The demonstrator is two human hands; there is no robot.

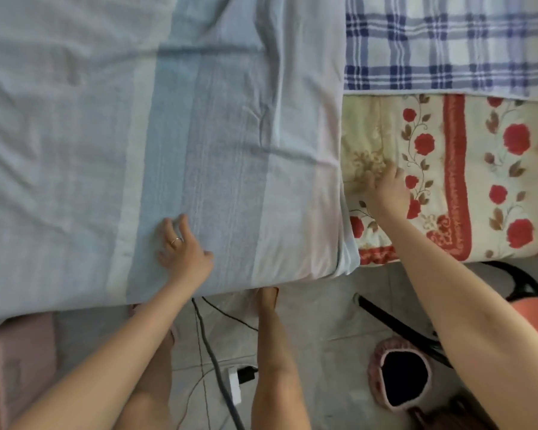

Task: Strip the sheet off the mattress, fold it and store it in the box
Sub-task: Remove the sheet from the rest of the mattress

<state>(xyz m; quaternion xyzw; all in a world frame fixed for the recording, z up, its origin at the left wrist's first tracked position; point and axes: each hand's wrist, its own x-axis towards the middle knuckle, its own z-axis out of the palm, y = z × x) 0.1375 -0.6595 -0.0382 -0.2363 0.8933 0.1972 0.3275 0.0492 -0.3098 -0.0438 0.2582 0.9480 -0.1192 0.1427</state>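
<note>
Far out at 8 o'clock there's a pink thing [16, 361] on the floor. It could be the box but I honestly can't tell.

The pale blue striped sheet [112, 125] fills everything from 9 up through 12, lying pretty flat with a few wrinkles. The left hand [185, 252] sits near the centre, just toward 7 o'clock. It's flat on the sheet by the near edge with the fingers spread, pressing and not grabbing anything.

Down at 6 o'clock some cables [212, 352] and a power strip [235, 386] trail across the floor.

Over at 3 o'clock the sheet stops in a straight edge. At the near corner you can see several layers stacked, so my guess is it's already off that side and doubled over, i.e. we're in the folding step. The right hand [387, 193] is just past that edge, on the floral blanket [479, 169]. It's too blurry to say whether it's pinching anything or just resting. A plaid blanket [448, 45] lies at 1 o'clock.

For the next move, I'd say the right hand needs a proper hold on that layered edge. Then it carries the edge over toward 9 o'clock while the left pins the sheet so the layers don't slide.
</note>
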